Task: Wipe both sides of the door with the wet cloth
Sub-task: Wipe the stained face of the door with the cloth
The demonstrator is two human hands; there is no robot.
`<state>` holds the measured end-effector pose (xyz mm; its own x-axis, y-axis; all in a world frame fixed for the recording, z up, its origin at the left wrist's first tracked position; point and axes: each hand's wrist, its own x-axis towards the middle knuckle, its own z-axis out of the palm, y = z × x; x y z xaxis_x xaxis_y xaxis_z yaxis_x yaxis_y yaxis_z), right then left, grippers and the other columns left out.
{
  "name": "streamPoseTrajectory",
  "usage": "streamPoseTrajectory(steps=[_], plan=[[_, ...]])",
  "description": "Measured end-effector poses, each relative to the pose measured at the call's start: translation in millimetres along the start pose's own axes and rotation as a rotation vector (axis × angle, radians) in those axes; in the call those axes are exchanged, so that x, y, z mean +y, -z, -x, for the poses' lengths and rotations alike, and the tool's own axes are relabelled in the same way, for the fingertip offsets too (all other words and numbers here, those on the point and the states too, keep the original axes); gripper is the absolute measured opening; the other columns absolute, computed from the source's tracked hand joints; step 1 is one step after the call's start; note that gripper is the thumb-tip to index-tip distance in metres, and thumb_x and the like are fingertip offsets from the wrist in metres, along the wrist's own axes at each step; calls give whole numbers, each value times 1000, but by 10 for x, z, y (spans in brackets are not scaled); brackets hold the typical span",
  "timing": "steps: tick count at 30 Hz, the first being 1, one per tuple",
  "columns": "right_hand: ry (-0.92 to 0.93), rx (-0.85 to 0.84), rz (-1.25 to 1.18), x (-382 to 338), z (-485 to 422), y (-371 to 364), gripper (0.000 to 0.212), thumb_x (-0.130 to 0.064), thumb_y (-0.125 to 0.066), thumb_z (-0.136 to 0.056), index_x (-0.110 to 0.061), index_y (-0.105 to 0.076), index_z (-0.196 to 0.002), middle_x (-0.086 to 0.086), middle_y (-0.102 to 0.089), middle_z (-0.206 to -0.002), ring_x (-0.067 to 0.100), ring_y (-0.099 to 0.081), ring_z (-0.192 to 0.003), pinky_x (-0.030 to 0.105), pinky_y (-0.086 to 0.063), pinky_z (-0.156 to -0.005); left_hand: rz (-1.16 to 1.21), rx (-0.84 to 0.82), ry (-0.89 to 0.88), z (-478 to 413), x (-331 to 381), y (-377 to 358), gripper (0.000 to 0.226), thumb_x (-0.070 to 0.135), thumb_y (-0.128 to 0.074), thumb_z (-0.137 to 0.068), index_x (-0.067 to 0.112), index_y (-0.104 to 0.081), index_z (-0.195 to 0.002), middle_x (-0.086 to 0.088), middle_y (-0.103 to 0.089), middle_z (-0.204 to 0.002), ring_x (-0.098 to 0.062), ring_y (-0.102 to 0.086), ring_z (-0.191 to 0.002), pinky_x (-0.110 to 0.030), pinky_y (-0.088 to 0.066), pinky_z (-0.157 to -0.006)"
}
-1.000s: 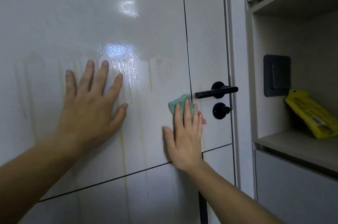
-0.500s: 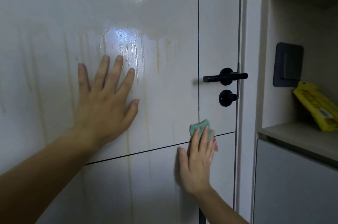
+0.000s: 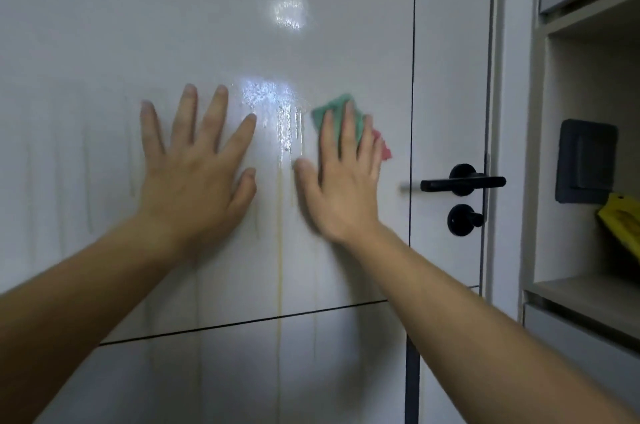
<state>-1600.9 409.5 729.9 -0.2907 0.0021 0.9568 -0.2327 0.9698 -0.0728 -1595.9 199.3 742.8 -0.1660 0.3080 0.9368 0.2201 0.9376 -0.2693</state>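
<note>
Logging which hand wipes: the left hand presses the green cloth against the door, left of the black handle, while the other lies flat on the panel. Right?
Not quite: the head view shows the right hand pressing the green cloth on the door; the left hand lies flat. The rest holds.

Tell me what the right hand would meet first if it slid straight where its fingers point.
Apparently nothing: the right hand, pressing the green cloth on the door, points upward, where only bare panel shows.
</note>
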Motion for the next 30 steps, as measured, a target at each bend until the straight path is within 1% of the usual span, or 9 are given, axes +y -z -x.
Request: streamPoseTrajectory(steps=[2,7,12,16,18,22,24,28,30], plan=[[81,-25,35,122,73,0,74,-58,-24,-101,-22,-9,-164,1,9,-171,30,14,-156,48,10,-125,-16,-27,5,12,-74,-21,68,46,-39,-93,21,-37,-157,-16,-22,-168,-46,-15,-153,-77,-6,-114],[-279,81,-37,116,-613,161,72,-54,-24,-103,-19,-4,-164,6,11,-171,33,14,-156,55,6,-124,-37,-64,-6,1,-108,-17,69,48,-37,-94,23,-34,-158,-14,-22,-168,-46,-17,-153,-78,-11,-112],[309,-51,123,-41,54,-56,69,-55,-28,-102,-23,-17,-163,5,-4,-171,33,3,-157,52,0,-126,-47,-92,-47,24,-182,26,74,51,-34,-93,19,-30,-160,-12,-23,-168,-41,-21,-154,-75,-16,-113],[-93,61,59,177,-689,176,73,-58,-18,-100,-23,-8,-164,5,3,-171,34,6,-157,54,2,-125,129,-21,-18,135,-367,117,74,43,-37,-92,3,-34,-154,-21,-29,-164,-37,-27,-153,-64,-21,-120],[-177,81,15,10,-782,160,75,-58,-18,-100,-20,-6,-164,7,6,-171,34,10,-156,56,4,-124,153,15,8,211,-494,149,70,39,-41,-91,0,-40,-150,-25,-30,-162,-42,-26,-152,-63,-21,-121],[284,-8,118,-412,-123,-128,73,-55,-32,-101,-19,-17,-163,8,-4,-171,37,3,-157,54,2,-126,30,-44,94,363,-679,108,69,42,-40,-93,7,-39,-152,-23,-22,-166,-44,-16,-154,-70,-7,-119],[401,-36,169,-340,-132,-106,70,-54,-34,-102,-21,-20,-162,6,-7,-171,34,1,-157,53,-1,-126,-5,-64,89,417,-707,94,69,44,-37,-94,11,-37,-155,-20,-21,-167,-43,-15,-155,-72,-9,-117],[14,30,57,-409,-741,68,71,-55,-23,-102,-23,-7,-164,3,6,-171,32,10,-156,51,6,-126,-53,-61,71,405,-763,127,67,46,-39,-94,16,-40,-154,-16,-27,-166,-40,-25,-152,-69,-21,-114],[9,67,52,-671,-660,-31,73,-55,-26,-103,-20,-7,-164,6,6,-171,34,10,-156,52,6,-125,-64,-67,53,395,-803,149,67,46,-40,-94,17,-41,-154,-14,-29,-166,-38,-29,-151,-66,-26,-111]])
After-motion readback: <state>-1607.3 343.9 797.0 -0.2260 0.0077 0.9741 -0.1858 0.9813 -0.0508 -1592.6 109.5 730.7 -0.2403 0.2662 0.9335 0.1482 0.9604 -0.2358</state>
